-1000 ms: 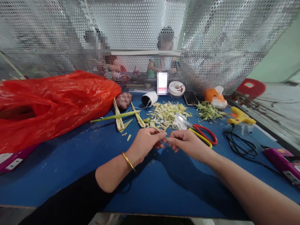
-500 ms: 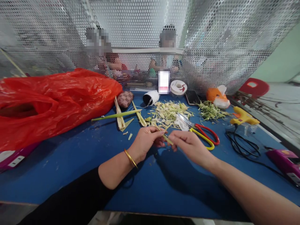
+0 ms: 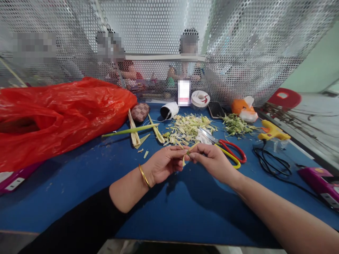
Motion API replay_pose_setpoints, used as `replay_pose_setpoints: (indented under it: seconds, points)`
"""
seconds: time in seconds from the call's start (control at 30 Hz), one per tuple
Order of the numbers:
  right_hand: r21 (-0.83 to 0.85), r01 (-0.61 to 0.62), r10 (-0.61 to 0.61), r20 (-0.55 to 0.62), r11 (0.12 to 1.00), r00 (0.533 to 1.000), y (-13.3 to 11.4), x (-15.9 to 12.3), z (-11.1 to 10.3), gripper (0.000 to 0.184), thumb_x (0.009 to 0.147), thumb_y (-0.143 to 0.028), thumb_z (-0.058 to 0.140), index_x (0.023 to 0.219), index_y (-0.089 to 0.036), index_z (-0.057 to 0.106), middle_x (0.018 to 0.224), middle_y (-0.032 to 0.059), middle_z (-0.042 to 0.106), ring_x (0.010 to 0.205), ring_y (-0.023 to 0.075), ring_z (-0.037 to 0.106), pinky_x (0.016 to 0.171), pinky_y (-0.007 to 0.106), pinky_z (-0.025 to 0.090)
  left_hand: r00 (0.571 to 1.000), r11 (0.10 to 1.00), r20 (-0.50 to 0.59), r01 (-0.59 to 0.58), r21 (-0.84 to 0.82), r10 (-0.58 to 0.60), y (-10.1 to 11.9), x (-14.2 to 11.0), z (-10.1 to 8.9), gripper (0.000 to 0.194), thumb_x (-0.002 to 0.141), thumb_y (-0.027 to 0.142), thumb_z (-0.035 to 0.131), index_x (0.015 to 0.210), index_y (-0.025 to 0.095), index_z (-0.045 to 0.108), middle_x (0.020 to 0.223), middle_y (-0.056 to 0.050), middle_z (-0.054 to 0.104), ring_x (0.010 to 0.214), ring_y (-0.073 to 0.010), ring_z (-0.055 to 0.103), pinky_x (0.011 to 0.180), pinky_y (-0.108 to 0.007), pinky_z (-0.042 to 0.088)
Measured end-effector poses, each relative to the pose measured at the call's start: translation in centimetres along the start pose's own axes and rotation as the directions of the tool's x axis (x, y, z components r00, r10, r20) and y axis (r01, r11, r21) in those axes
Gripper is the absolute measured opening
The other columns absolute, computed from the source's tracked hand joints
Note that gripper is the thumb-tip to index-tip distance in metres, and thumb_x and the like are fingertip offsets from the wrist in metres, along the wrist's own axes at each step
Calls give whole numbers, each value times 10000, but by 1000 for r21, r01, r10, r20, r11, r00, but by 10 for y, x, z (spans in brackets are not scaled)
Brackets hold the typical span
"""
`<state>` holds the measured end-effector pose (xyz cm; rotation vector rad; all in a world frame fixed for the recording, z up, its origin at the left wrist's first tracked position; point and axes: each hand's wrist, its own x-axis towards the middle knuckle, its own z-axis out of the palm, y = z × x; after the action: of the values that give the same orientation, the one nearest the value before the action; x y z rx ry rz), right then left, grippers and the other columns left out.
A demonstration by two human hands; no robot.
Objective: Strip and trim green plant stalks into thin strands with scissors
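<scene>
I am pinching a thin pale-green leaf strip point(image 3: 187, 154) between the fingertips of my left hand point(image 3: 164, 164) and my right hand point(image 3: 212, 159), both closed on it just above the blue table point(image 3: 169, 208), in front of the heap of leaf cuttings point(image 3: 189, 128). The strip is bending where my fingers meet; I think it is being folded there, though the piece is too small to be sure. To do this well I am keeping the pinch close to the bend on each side, pressing with the pads rather than the nails so the fibre is creasing and not splitting, and holding my wrists level so the two ends are staying in line. The red-and-yellow scissors point(image 3: 229, 151) are lying just beyond my right knuckles, untouched.
</scene>
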<state>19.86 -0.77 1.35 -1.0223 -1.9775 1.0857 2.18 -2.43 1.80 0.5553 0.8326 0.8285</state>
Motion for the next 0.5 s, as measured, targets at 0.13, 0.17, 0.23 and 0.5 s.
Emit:
replay_pose_setpoints:
  seconds: [0.13, 0.17, 0.23, 0.5]
  points:
    - [-319, 189, -225, -81, 929, 971, 0, -3, 2, 182, 887, -215, 501, 761, -183, 628, 703, 37, 623, 679, 169, 541, 647, 294, 403, 998, 997, -54, -11, -78, 7, 2, -1, 3, 101, 801, 66, 594, 843, 129, 660, 563, 27, 585, 398, -37, 497, 402, -139, 417]
    - [-402, 248, -304, -81, 881, 949, 0, -3, 2, 188, 893, -205, 485, 764, -185, 621, 713, 47, 626, 693, 178, 539, 663, 304, 402, 997, 997, -79, -16, -79, 10, 2, -2, 4, 99, 802, 62, 588, 833, 123, 660, 557, 28, 579, 394, -35, 494, 396, -135, 413]
    - [-530, 347, -436, -48, 774, 899, -1, -4, 3, 200, 902, -192, 455, 772, -185, 606, 711, 59, 619, 695, 188, 526, 683, 321, 399, 993, 997, -117, -13, -72, 4, 5, -3, 5, 97, 803, 60, 581, 820, 115, 659, 553, 27, 574, 385, -34, 488, 384, -134, 407]
    - [-584, 453, -566, -12, 673, 824, 1, 0, -3, 192, 920, -179, 443, 822, -193, 608, 714, 52, 632, 703, 184, 548, 730, 333, 438, 989, 980, -132, 43, -197, -70, 9, -11, 9, 128, 825, 45, 540, 825, 111, 649, 562, 23, 574, 388, -30, 505, 400, -129, 433]
